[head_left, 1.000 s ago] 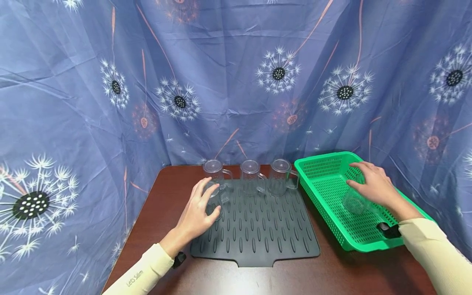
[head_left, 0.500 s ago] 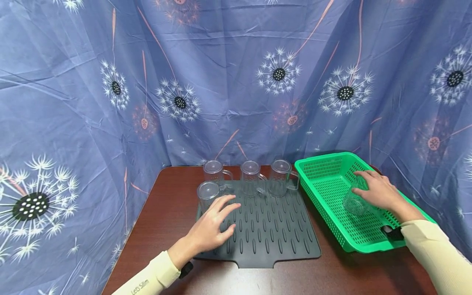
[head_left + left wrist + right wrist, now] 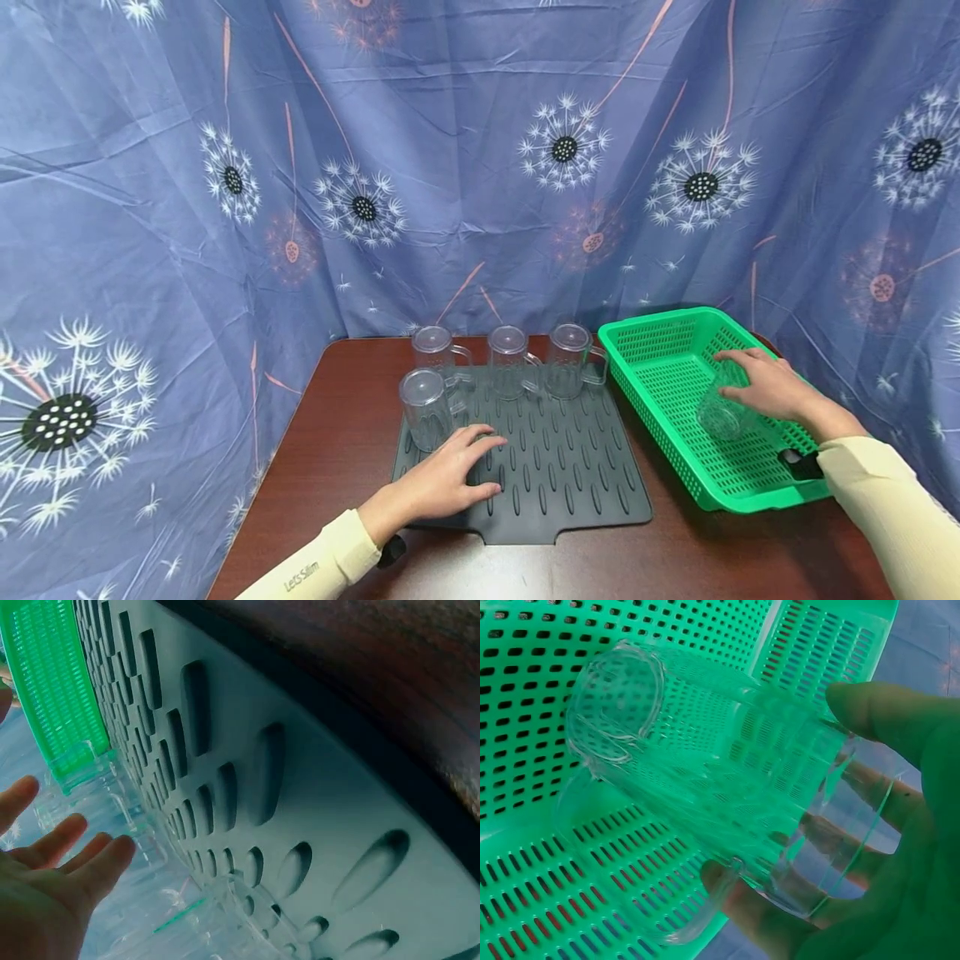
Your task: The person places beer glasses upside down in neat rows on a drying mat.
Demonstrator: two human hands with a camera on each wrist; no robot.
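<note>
My left hand (image 3: 442, 482) hovers over the front left part of the black drying mat (image 3: 555, 500), fingers spread and slightly bent, holding nothing. Beside its fingers, a clear glass mug (image 3: 424, 417) stands upside down on the mat. Behind it, a row of three more upturned glass mugs (image 3: 508, 367) lines the mat's back edge, handles pointing right. My right hand (image 3: 776, 387) is inside the green basket (image 3: 651, 408), gripping a clear glass mug (image 3: 697, 765) that lies tilted there. In the right wrist view, thumb and fingers wrap the mug's mouth end; its handle (image 3: 682, 930) hangs on the lower side.
The basket stands on the brown wooden table (image 3: 330, 417), close to the mat's right edge. A blue curtain (image 3: 480, 167) with a dandelion print hangs right behind the table and along both sides.
My left hand has moved away from the front left mug, rightward and toward me, leaving that mug standing on the mat. My right hand has settled onto the mug in the basket.
</note>
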